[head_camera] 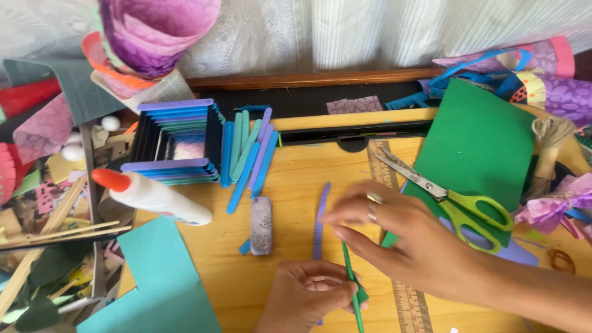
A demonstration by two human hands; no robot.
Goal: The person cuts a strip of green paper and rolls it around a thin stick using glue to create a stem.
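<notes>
wooden board (290,203) takes up most of the desk | green paper sheet (478,139) far right, scissors (459,200) lying on it | glue bottle (154,196) on its side, left | right hand (401,237) fingers spread loose above a thin green strip (353,283) | left hand (305,293) near middle, pinched tight on that strip

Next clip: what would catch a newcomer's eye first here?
The two hands at bottom centre: the left hand pinches a thin green stick while the right hand reaches across it. Around them, green-handled scissors lie on a green paper sheet at right, and a white glue bottle lies at left.
</notes>
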